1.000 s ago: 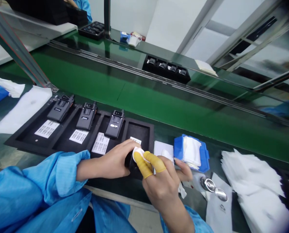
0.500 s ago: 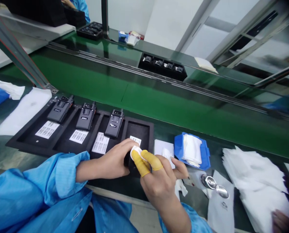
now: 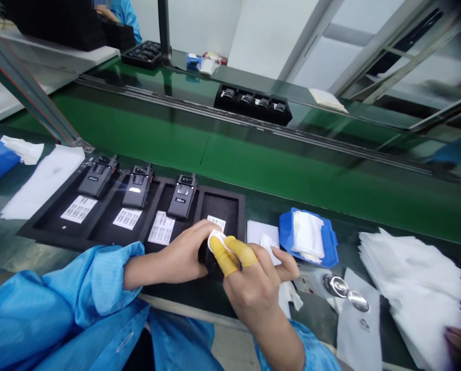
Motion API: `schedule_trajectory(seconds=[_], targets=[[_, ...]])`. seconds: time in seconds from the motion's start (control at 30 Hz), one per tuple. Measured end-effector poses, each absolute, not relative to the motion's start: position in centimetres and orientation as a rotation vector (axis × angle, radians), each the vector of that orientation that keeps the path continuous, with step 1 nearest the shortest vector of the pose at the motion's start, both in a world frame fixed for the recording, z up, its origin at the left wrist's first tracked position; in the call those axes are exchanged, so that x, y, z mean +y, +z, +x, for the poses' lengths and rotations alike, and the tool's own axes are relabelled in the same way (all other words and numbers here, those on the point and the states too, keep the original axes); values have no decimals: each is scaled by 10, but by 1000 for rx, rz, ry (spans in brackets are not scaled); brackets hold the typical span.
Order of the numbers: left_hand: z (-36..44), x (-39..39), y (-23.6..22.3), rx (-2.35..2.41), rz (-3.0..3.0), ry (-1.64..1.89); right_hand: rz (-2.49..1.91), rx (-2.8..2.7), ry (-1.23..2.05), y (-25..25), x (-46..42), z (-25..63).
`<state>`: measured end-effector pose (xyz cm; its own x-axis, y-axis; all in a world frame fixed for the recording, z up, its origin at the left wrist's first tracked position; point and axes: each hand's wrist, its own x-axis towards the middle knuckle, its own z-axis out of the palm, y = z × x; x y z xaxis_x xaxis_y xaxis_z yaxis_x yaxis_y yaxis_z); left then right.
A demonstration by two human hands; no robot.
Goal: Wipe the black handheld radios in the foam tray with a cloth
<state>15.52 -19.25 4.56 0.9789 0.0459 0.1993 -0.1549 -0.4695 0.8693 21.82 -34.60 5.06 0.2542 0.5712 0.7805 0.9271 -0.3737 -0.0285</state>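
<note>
My left hand point(image 3: 182, 255) is wrapped round a black two-way radio point(image 3: 212, 264), mostly hidden behind my fingers. My right hand point(image 3: 256, 275), with yellow finger cots on two fingers, presses a folded white wipe point(image 3: 216, 236) against the top of that radio. Just beyond my hands lies a black foam tray point(image 3: 241, 206) with compartments. Three black radios point(image 3: 182, 197) rest in it, backs up, each above a white label sheet point(image 3: 161, 228). The rightmost compartment shows only a label sheet, partly covered by my left hand.
Right of the tray stands a blue bin point(image 3: 333, 247) of white wipes. Beyond it are a metal-topped dispenser bottle point(image 3: 335, 285) and a pile of white sheets point(image 3: 416, 278). A green conveyor point(image 3: 253, 170) runs behind; another tray point(image 3: 253, 105) of devices sits across it. A person's blue sleeve point(image 3: 128, 18) shows at top left.
The view has shifted slightly. My right fingers and the wipe have moved very little on the radio, and both hands keep their grip.
</note>
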Motion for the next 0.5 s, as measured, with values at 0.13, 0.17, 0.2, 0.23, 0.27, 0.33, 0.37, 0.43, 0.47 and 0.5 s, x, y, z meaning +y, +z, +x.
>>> schedule_trajectory(seconds=[0.13,0.17,0.2,0.23,0.27,0.33,0.37,0.43,0.47,0.5], targets=[[155,-194,48,-57,2091,225,-2148,-1258,-984,47,-346,224],[155,-194,48,-67,2096,236,-2180,-1234,-981,47,-349,227],[154,-194,49,-77,2102,247,-2213,-1214,-980,46,-354,230],[154,-195,50,-85,2107,255,-2244,-1199,-986,45,-361,234],[153,-195,51,-88,2114,259,-2276,-1185,-997,43,-369,238],[154,-195,53,-93,2131,260,-2366,-1133,-1014,40,-390,246],[154,-195,54,-96,2140,256,-2417,-1094,-1022,39,-402,250],[155,-195,56,-97,2161,242,-2523,-952,-1046,37,-429,260],[155,-194,57,-89,2176,232,-2581,-848,-1061,36,-444,265],[156,-194,59,-78,2194,223,-2641,-724,-1079,36,-458,269]])
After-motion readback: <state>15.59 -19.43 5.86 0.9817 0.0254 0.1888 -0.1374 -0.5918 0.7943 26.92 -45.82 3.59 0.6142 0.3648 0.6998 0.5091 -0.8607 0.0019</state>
